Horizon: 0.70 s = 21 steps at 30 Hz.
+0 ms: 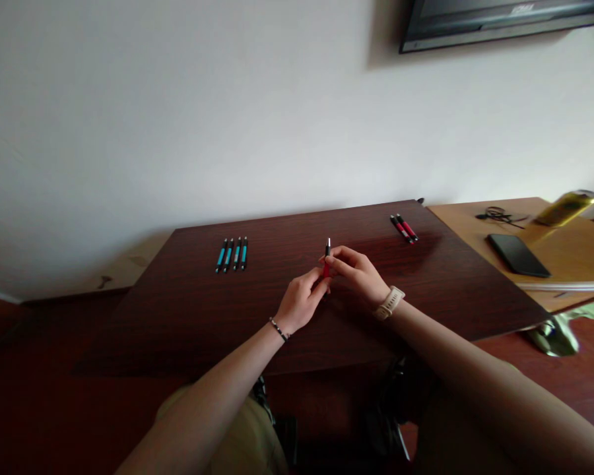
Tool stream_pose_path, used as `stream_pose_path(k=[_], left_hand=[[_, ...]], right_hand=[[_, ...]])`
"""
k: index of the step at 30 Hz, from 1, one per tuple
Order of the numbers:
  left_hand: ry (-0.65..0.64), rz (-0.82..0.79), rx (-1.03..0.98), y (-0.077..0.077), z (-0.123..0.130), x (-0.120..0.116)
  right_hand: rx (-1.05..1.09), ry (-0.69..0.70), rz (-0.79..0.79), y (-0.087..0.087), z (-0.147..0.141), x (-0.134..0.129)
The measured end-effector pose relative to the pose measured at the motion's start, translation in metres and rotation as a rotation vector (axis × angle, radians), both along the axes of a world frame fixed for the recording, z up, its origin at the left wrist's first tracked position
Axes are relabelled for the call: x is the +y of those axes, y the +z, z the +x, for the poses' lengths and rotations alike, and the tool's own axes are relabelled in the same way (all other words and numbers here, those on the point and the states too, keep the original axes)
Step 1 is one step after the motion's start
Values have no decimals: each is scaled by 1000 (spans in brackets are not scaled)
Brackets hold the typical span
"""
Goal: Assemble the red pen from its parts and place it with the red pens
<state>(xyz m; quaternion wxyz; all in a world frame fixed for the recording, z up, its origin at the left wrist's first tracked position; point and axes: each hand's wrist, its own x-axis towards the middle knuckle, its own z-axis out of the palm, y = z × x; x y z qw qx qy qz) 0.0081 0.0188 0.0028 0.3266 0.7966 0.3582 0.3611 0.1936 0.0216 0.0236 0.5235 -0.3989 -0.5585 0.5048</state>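
Note:
A red pen with a black and silver tip point(327, 252) stands roughly upright between my two hands at the middle of the dark table. My left hand point(301, 300) pinches its lower part. Fingers of my right hand point(355, 272) close round the pen higher up, below the tip. Several blue and black pens point(231, 255) lie side by side on the left of the table. Two red and black pens point(404, 228) lie near the back right.
The dark wood table point(188, 310) stands against a white wall. On its right, a lighter desk point(569, 254) holds a black phone point(519, 254), a thin cable point(499, 216) and a yellow packet point(567, 208). A screen point(505, 23) hangs above.

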Motion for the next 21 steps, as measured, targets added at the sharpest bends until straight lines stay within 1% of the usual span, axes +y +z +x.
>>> stream_pose_path(k=[6, 9, 15, 21], left_hand=[[-2, 3, 0, 1, 0, 0], [1, 2, 2, 1, 0, 0], [7, 11, 6, 0, 0, 0], [3, 7, 3, 1, -1, 0]], right_hand=[[-37, -11, 24, -2, 1, 1], [-21, -11, 20, -3, 1, 2], [-66, -11, 44, -2, 2, 1], [-51, -2, 34, -3, 2, 2]])
